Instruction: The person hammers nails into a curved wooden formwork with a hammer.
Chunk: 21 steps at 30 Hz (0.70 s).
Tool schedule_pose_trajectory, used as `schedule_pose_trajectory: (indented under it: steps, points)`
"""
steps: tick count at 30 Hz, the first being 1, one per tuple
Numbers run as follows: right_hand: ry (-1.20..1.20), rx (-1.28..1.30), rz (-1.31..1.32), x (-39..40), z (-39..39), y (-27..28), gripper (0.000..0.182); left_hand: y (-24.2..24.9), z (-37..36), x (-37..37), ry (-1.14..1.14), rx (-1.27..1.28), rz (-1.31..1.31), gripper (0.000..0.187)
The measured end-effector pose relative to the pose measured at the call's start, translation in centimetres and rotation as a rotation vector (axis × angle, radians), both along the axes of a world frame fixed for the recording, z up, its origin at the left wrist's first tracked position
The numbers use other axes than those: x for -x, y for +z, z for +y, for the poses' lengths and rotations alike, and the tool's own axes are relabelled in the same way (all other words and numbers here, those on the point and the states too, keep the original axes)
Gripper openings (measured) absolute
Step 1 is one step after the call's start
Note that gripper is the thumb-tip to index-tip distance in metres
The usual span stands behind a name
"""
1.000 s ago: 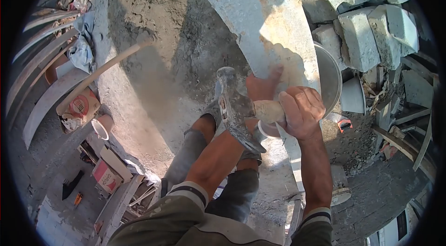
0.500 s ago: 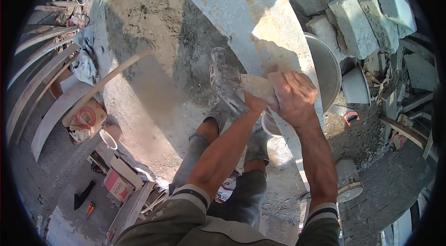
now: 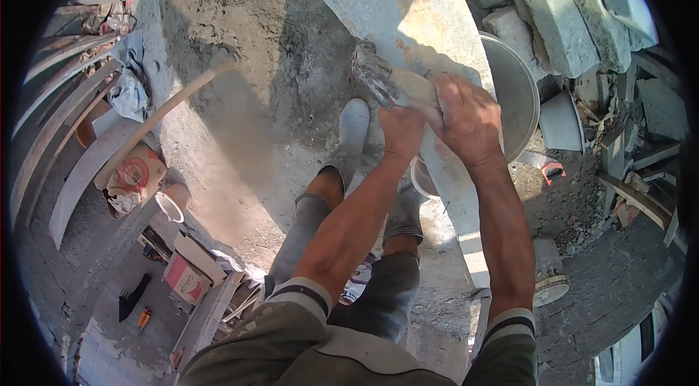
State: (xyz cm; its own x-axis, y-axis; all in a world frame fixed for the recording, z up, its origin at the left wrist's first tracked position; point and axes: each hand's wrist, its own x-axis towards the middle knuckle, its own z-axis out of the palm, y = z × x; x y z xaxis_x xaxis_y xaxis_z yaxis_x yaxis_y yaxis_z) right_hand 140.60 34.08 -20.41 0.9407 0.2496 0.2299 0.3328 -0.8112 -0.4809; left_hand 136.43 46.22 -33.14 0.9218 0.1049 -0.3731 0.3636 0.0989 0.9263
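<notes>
Setting: a rough, dusty work floor [image 3: 240, 189], part sunlit and part shaded, with a long pale slab [image 3: 444, 44] running down the middle beside your boot [image 3: 354, 124].

Room, right side: stacked pale blocks [image 3: 557, 25], broken pieces and timber [image 3: 635, 200]. Room, left side: curved boards [image 3: 69, 95], a blue-grey cloth [image 3: 129, 91], a printed sack [image 3: 135, 176] and a printed box [image 3: 187, 280].

Count:
- Hammer [image 3: 386, 79], one.
- Large round tub [image 3: 510, 87], one, partly hidden by the slab.
- Grey bucket [image 3: 561, 122], one.
- Pale pail [image 3: 172, 204], one, near the sack.
- Saw [image 3: 551, 172] with a red-orange grip, one.
- Long wooden pole [image 3: 171, 113], one, slanting over the sack.

Your hands, two: the right hand [image 3: 467, 120] is wrapped round the hammer's handle; the left hand [image 3: 402, 130] is closed just below the hammer, and you cannot tell from this view whether it holds anything.

Hammer, particulars: grey, mottled, dusty head; thick, pale handle. It lies over the slab's left edge, head to the upper left; contact with the slab cannot be told.
</notes>
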Motion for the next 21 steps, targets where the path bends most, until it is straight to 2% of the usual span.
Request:
schedule_pose_trajectory:
  steps: [2, 3, 5, 8, 10, 12, 14, 16, 17, 19, 20, 21]
  points:
    - [0.064, -0.061, -0.092, -0.6, -0.3, 0.2, 0.041, -1.0, 0.3, -0.1, -0.144, -0.137, -0.158, 0.026]
    - [0.111, -0.087, -0.134, 0.2, -0.7, 0.7, 0.04, 0.9, 0.1, -0.8, -0.106, -0.165, -0.005, 0.034]
    - [0.177, -0.089, -0.165, 1.3, -1.4, 1.9, 0.039, 5.7, -0.9, -2.3, 0.114, 0.08, 0.4, 0.042]
    - [0.273, -0.032, -0.225, 0.8, -2.9, 2.9, 0.036, 6.8, -1.1, -2.7, 0.157, 0.243, 0.354, 0.041]
    - [0.253, 0.027, -0.284, 0.0, -3.5, 2.4, 0.036, 6.1, -1.6, -2.6, 0.178, 0.196, 0.281, 0.038]
    - [0.306, 0.058, -0.23, -1.9, -3.8, 1.7, 0.04, 5.2, -1.4, -2.7, 0.195, 0.153, 0.224, 0.035]
    - [0.269, 0.204, -0.076, -4.0, -3.5, 0.0, 0.036, 4.6, -0.7, -1.7, 0.078, 0.245, 0.031, 0.032]
    - [0.27, 0.25, -0.097, -4.5, -3.2, 1.1, 0.033, 3.6, -0.5, -2.1, -0.048, 0.058, -0.076, 0.032]
    - [0.256, 0.168, -0.178, -3.8, -3.1, 1.7, 0.032, 3.6, -0.5, -1.3, -0.091, 0.024, -0.016, 0.029]
    - [0.282, 0.093, -0.274, -2.6, -3.4, 2.8, 0.034, 7.4, -1.1, -2.8, 0.083, 0.174, 0.292, 0.028]
    - [0.289, 0.093, -0.274, -2.9, -3.5, 2.4, 0.034, 6.9, -1.0, -2.5, 0.09, 0.176, 0.292, 0.028]
    - [0.295, 0.071, -0.201, -3.3, -3.6, 1.5, 0.035, 5.9, -0.7, -1.9, 0.025, 0.09, 0.057, 0.022]
